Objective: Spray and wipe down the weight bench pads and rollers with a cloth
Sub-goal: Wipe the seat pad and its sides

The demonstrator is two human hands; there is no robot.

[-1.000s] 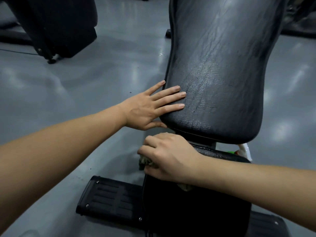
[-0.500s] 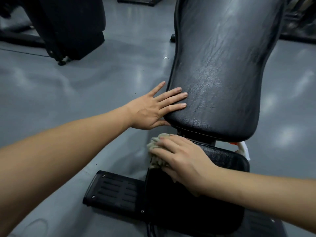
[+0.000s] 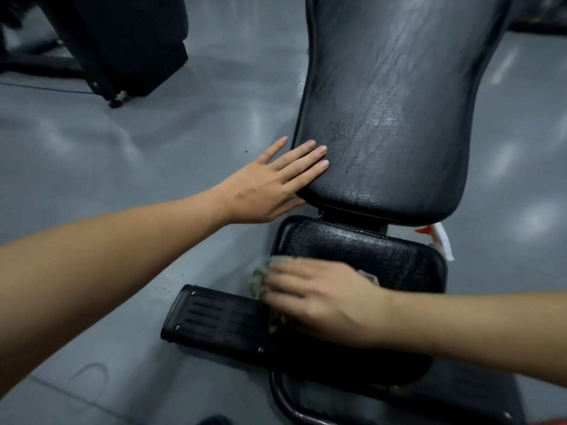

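Note:
The long black back pad (image 3: 395, 102) of the bench runs away from me, its cracked vinyl shining wet. My left hand (image 3: 270, 182) rests flat on its near left corner, fingers straight. Below it is the smaller black seat pad (image 3: 383, 256). My right hand (image 3: 322, 299) presses a greenish-grey cloth (image 3: 260, 280) against the seat pad's left side; the cloth shows past my fingertips and the hand is motion-blurred. A white spray bottle with an orange trigger (image 3: 438, 237) peeks out on the floor to the right, between the two pads.
A black ribbed foot plate (image 3: 214, 320) sticks out left from under the seat. A curved black frame tube (image 3: 282, 397) lies below. Another black machine (image 3: 122, 41) stands at the far left on the glossy grey floor (image 3: 138, 142).
My right hand and the cloth slid from the seat pad's top edge down its left side toward me. The left hand stayed on the back pad. The view shifted slightly.

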